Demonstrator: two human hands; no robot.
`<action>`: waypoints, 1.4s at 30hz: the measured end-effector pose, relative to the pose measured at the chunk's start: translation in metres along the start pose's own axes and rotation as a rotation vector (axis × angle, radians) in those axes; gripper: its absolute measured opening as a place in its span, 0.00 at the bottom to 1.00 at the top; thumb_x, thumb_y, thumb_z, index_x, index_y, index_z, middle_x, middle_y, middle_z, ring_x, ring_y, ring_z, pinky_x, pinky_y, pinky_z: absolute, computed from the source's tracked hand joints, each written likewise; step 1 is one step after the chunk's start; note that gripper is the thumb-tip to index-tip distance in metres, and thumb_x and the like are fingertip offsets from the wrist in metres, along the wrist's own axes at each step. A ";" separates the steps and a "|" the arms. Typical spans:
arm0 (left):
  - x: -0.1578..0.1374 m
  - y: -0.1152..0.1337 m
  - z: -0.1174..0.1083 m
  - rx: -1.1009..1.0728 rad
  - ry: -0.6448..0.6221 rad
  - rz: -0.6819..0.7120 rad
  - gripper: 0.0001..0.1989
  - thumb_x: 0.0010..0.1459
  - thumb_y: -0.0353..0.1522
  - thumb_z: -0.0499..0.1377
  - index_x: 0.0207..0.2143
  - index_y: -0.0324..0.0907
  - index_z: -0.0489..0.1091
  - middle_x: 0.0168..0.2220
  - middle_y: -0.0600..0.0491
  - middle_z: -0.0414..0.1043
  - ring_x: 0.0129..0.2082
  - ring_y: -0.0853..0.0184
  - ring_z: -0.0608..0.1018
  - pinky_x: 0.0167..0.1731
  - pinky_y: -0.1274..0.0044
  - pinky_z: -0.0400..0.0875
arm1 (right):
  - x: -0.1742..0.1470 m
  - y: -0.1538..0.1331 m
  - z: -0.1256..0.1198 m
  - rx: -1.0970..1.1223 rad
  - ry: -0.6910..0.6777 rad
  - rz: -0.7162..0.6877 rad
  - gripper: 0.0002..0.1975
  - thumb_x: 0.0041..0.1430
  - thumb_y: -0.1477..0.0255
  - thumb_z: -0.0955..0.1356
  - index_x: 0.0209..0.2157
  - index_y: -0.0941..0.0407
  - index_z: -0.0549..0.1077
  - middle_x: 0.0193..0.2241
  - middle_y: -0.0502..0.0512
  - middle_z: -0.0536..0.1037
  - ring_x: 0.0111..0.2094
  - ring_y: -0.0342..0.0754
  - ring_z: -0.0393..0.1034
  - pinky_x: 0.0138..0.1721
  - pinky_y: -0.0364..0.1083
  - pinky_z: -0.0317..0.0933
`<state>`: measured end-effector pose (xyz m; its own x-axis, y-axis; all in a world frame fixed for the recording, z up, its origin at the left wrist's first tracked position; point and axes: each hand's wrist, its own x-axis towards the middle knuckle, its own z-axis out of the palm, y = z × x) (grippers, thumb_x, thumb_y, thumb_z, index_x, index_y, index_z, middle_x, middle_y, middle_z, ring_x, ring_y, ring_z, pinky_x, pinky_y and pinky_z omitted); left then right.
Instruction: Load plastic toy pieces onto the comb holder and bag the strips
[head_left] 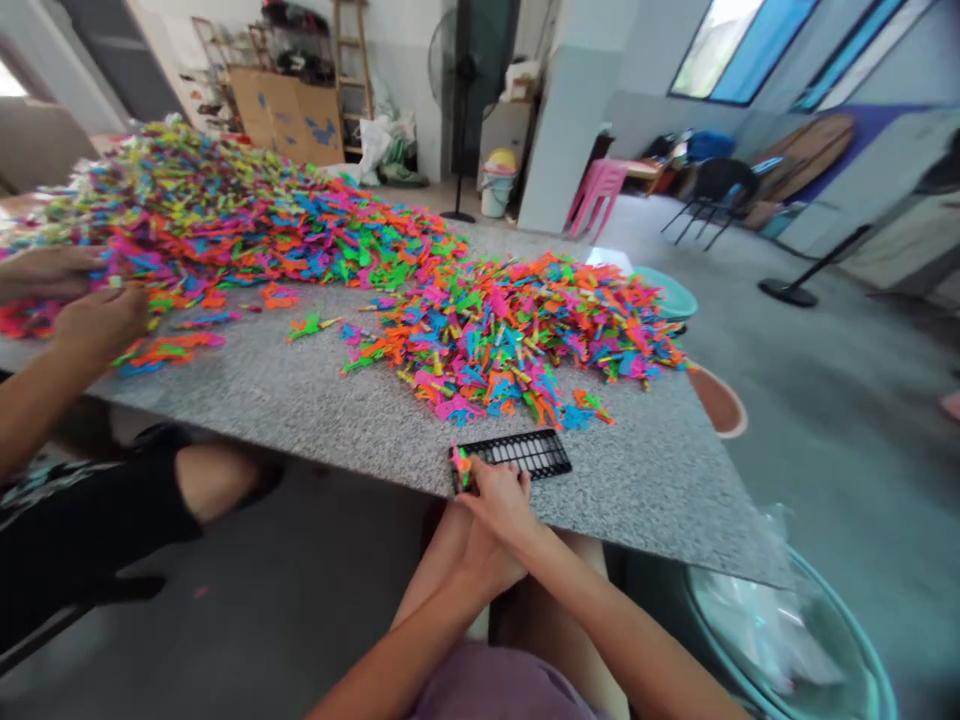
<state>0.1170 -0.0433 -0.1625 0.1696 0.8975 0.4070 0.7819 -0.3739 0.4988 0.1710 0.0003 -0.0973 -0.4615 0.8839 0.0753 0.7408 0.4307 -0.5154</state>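
Observation:
My right hand [504, 500] is at the near table edge, its fingers closed on a small pink, orange and green plastic toy piece [460, 464]. That piece is over the left end of a black slotted plastic tray [553, 455], which lies flat on the table. My left hand [491, 560] is below and partly behind the right hand, just off the table edge; its fingers are hidden. Beyond the tray spreads a heap of small bright plastic toy pieces [495, 330]. A few loose pieces [589, 405] lie at the heap's near side.
A larger heap [247, 200] covers the back left of the grey speckled table [315, 400]. At the left, a co-worker's hands [101, 315] handle pieces. A turquoise tub [862, 640] with clear plastic bags stands below the right corner. Pink stools [598, 195] stand behind the table.

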 end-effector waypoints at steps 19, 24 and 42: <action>0.008 -0.065 -0.063 -0.137 0.293 -0.061 0.15 0.63 0.44 0.55 0.37 0.42 0.73 0.35 0.50 0.77 0.37 0.61 0.79 0.42 0.69 0.75 | -0.004 0.200 -0.130 -0.478 0.039 0.170 0.21 0.58 0.87 0.59 0.48 0.59 0.72 0.48 0.62 0.75 0.54 0.51 0.64 0.53 0.48 0.60; 0.007 -0.063 -0.063 -0.135 0.279 -0.002 0.13 0.62 0.43 0.57 0.37 0.43 0.73 0.35 0.51 0.78 0.38 0.60 0.78 0.43 0.69 0.74 | -0.041 0.212 -0.151 -0.438 0.224 0.245 0.30 0.53 0.90 0.58 0.56 0.60 0.67 0.57 0.63 0.69 0.57 0.50 0.63 0.55 0.49 0.58; 0.008 -0.073 -0.073 -0.214 0.237 -0.091 0.14 0.59 0.45 0.59 0.35 0.44 0.75 0.33 0.52 0.78 0.36 0.61 0.79 0.44 0.69 0.75 | -0.058 0.171 -0.113 0.722 0.494 0.737 0.18 0.47 0.66 0.71 0.38 0.54 0.63 0.20 0.45 0.73 0.18 0.45 0.70 0.23 0.44 0.66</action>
<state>0.0173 -0.0261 -0.1394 -0.0586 0.8595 0.5077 0.6394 -0.3582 0.6803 0.3794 0.0434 -0.0928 0.3299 0.9218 -0.2038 0.2243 -0.2863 -0.9315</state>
